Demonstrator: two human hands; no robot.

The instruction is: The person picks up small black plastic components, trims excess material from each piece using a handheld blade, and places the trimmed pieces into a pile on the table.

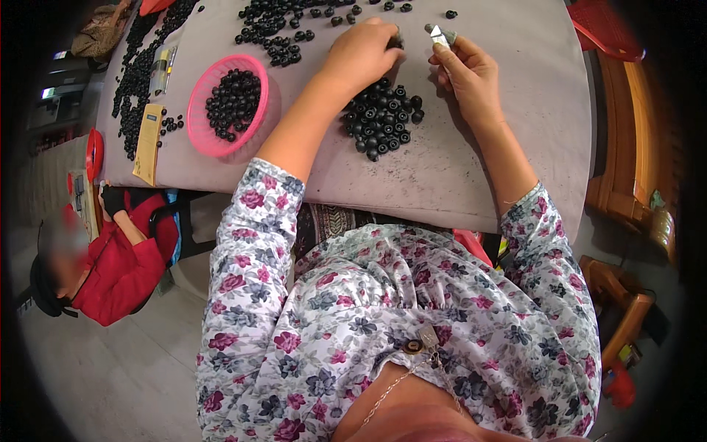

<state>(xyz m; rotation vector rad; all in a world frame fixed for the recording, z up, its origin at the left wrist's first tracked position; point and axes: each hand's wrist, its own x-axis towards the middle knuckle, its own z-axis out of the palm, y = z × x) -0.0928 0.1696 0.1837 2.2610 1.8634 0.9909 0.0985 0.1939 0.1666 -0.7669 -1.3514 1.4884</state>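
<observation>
Taking the small heap of round black pieces (379, 121) as the dial's centre, it sits on the cloth-covered table (471, 188) between the person's forearms, probably so that either hand can reach it easily. At 12 o'clock the left hand (364, 48) curls with fingers bunched around something dark; I cannot tell whether that is one of the pieces. At 2 o'clock the right hand (468, 77) pinches a pale pointed tool (438, 38) narrowly between thumb and fingers, its tip up, a grip that seems chosen for fine control. Dark specks (434, 163) lie on the cloth towards 4 o'clock. The pink basket (196, 125) at 9 o'clock holds more pieces, its wall likely keeping them from rolling, while loose black pieces (283, 53) spread unfenced towards 10 o'clock.
</observation>
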